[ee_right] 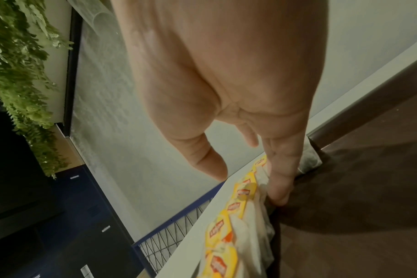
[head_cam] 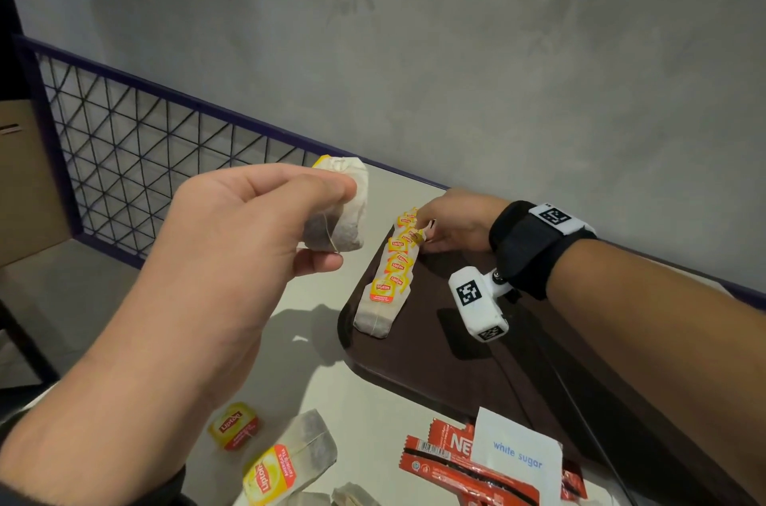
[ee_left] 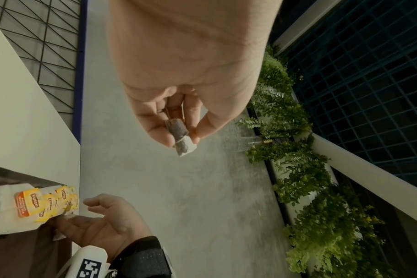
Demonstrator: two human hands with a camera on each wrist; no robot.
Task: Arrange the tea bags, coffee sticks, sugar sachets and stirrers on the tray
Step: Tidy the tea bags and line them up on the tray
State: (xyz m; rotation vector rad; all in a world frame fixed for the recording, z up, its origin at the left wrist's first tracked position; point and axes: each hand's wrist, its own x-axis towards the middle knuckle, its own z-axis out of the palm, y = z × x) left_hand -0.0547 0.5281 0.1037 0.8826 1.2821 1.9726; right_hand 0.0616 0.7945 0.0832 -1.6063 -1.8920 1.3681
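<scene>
Pinching a tea bag (head_cam: 338,211) above the table (head_cam: 315,294), the left hand (head_cam: 232,240) sits at nine o'clock of the tray (head_cam: 456,364); the right hand (head_cam: 452,227), fingers relaxed, touches the tea-bag row (head_cam: 391,277) at its twelve o'clock end.

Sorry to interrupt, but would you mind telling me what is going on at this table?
A person is laying tea bags in a row along the left edge of a dark tray. The left hand holds one tea bag in the air, while the right hand touches the row's far end. More tea bags, coffee sticks and a sugar sachet wait on the table.
</scene>
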